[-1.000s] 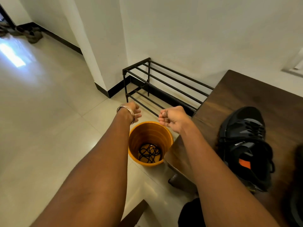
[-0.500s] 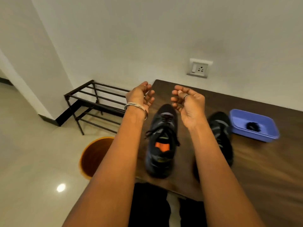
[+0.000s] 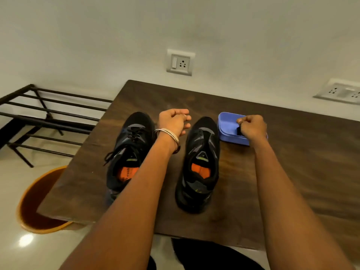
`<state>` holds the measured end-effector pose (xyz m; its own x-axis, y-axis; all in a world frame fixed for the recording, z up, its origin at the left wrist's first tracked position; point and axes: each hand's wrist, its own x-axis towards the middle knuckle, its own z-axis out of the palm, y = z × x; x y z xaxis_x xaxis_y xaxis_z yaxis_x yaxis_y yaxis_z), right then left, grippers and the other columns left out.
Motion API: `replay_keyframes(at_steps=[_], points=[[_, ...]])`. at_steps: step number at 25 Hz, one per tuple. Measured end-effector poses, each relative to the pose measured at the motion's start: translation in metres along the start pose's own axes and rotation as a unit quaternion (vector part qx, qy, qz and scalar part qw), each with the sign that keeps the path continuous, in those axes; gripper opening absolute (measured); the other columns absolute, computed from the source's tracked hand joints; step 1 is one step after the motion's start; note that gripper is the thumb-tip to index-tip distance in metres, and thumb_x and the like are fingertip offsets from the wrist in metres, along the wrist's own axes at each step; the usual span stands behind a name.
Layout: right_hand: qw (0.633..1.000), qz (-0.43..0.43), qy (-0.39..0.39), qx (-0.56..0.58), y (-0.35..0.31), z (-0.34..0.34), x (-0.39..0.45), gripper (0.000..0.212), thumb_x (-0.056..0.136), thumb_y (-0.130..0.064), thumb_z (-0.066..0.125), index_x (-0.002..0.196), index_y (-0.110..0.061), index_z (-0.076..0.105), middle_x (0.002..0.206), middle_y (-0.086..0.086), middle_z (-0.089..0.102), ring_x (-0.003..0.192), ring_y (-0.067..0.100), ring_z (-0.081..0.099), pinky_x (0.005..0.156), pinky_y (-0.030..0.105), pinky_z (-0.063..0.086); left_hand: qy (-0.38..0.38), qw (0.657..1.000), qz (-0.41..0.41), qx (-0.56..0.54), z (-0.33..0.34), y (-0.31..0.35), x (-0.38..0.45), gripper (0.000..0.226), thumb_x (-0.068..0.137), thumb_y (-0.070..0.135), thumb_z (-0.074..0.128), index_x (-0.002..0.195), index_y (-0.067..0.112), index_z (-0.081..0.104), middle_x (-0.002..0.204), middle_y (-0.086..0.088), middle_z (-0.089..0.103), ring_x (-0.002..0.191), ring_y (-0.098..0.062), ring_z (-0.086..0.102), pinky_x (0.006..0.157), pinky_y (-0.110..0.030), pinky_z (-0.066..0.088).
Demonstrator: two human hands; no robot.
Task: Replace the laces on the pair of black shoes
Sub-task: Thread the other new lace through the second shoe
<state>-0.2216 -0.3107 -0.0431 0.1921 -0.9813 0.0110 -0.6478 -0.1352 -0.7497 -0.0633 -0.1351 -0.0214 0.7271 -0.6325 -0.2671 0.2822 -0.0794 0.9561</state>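
Left of the left hand (image 3: 174,121) stands the laced shoe (image 3: 130,151); that hand hovers loosely curled, holding nothing. Between the hands sits the bare, unlaced shoe (image 3: 200,162). The right hand (image 3: 252,128) reaches into the blue tray (image 3: 227,126), fingers bunched over a dark bundle, grip uncertain. Likely fetching the new lace; next comes lifting it and threading the bare shoe.

bare table (image 3: 292,172) right, shoes (image 3: 200,162) crowd centre

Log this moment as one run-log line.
stage: fetching new lace | right hand: over blue tray, grasp unclear | left hand: empty, between shoes | left shoe: laced | right shoe: unlaced
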Motion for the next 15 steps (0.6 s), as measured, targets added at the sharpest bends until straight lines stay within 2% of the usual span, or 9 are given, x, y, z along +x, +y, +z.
replay_keyframes(at_steps=[2,3,5,7,8,10,12,14,15], points=[[0.985,-0.018,-0.101,-0.139,0.015,0.007,0.026,0.036,0.097,-0.026,0.055,0.079,0.004,0.063,0.08,0.021,0.061,0.09,0.036,0.058,0.08,0.045,0.044,0.004,1.0,0.01,0.014,0.01,-0.006,0.005,0.018,0.092,0.005,0.056,0.09,0.018,0.069,0.08,0.001,0.071,0.058,-0.008,0.061,0.051,-0.022,0.05],[0.971,-0.008,-0.146,-0.187,0.022,0.01,0.037,0.04,0.098,-0.037,0.052,0.086,-0.001,0.065,0.088,0.017,0.064,0.098,0.039,0.058,0.087,0.046,0.044,0.007,1.0,0.012,0.021,0.012,-0.008,0.008,0.019,0.092,0.004,0.055,0.089,0.018,0.068,0.08,0.0,0.071,0.058,-0.009,0.061,0.05,-0.021,0.05],[0.945,0.036,-0.19,-0.262,0.034,0.017,0.056,0.057,0.097,-0.057,0.04,0.117,-0.009,0.064,0.127,0.017,0.06,0.12,0.041,0.05,0.105,0.057,0.034,0.02,0.999,0.012,0.038,0.011,-0.01,0.013,0.02,0.092,0.004,0.054,0.088,0.018,0.068,0.082,0.0,0.071,0.059,-0.009,0.061,0.051,-0.021,0.05],[0.928,0.056,-0.19,-0.317,0.039,0.025,0.064,0.065,0.098,-0.06,0.031,0.136,-0.011,0.051,0.147,0.016,0.045,0.134,0.041,0.038,0.112,0.061,0.02,0.056,0.998,0.004,0.042,0.007,-0.011,0.016,0.021,0.093,0.005,0.053,0.087,0.018,0.068,0.082,0.0,0.071,0.059,-0.01,0.061,0.052,-0.021,0.052],[0.924,0.045,-0.179,-0.335,0.037,0.027,0.062,0.061,0.099,-0.057,0.031,0.133,-0.011,0.051,0.144,0.017,0.046,0.133,0.042,0.037,0.112,0.061,0.02,0.076,0.996,-0.001,0.04,0.004,-0.011,0.017,0.022,0.093,0.005,0.052,0.085,0.018,0.068,0.082,0.0,0.071,0.058,-0.01,0.06,0.051,-0.021,0.052],[0.926,0.017,-0.15,-0.346,0.033,0.027,0.057,0.045,0.101,-0.05,0.035,0.107,-0.01,0.055,0.126,0.019,0.057,0.12,0.04,0.046,0.111,0.059,0.025,0.104,0.994,-0.012,0.043,0.001,-0.013,0.018,0.025,0.093,0.004,0.051,0.08,0.019,0.067,0.082,-0.001,0.071,0.058,-0.01,0.06,0.052,-0.021,0.049],[0.954,0.013,-0.116,-0.277,0.028,0.02,0.051,0.037,0.101,-0.041,0.043,0.088,-0.007,0.051,0.096,0.014,0.059,0.099,0.034,0.049,0.108,0.056,0.028,0.112,0.993,-0.022,0.039,-0.002,-0.013,0.018,0.026,0.093,0.004,0.051,0.079,0.018,0.067,0.083,-0.002,0.071,0.059,-0.011,0.06,0.054,-0.021,0.048],[0.993,0.042,-0.082,-0.071,0.02,0.008,0.044,0.037,0.097,-0.033,0.056,0.077,-0.003,0.06,0.081,0.014,0.061,0.088,0.03,0.054,0.101,0.058,0.037,0.113,0.993,-0.021,0.036,-0.004,-0.01,0.017,0.025,0.093,0.005,0.051,0.08,0.018,0.068,0.084,-0.002,0.071,0.06,-0.011,0.061,0.054,-0.02,0.048],[0.994,0.062,-0.065,0.062,0.01,-0.001,0.035,0.033,0.094,-0.029,0.063,0.078,-0.001,0.066,0.083,0.014,0.067,0.089,0.028,0.059,0.094,0.056,0.042,0.111,0.993,-0.013,0.041,-0.004,-0.007,0.016,0.024,0.093,0.005,0.052,0.082,0.019,0.068,0.085,-0.001,0.071,0.061,-0.01,0.061,0.054,-0.02,0.048]])
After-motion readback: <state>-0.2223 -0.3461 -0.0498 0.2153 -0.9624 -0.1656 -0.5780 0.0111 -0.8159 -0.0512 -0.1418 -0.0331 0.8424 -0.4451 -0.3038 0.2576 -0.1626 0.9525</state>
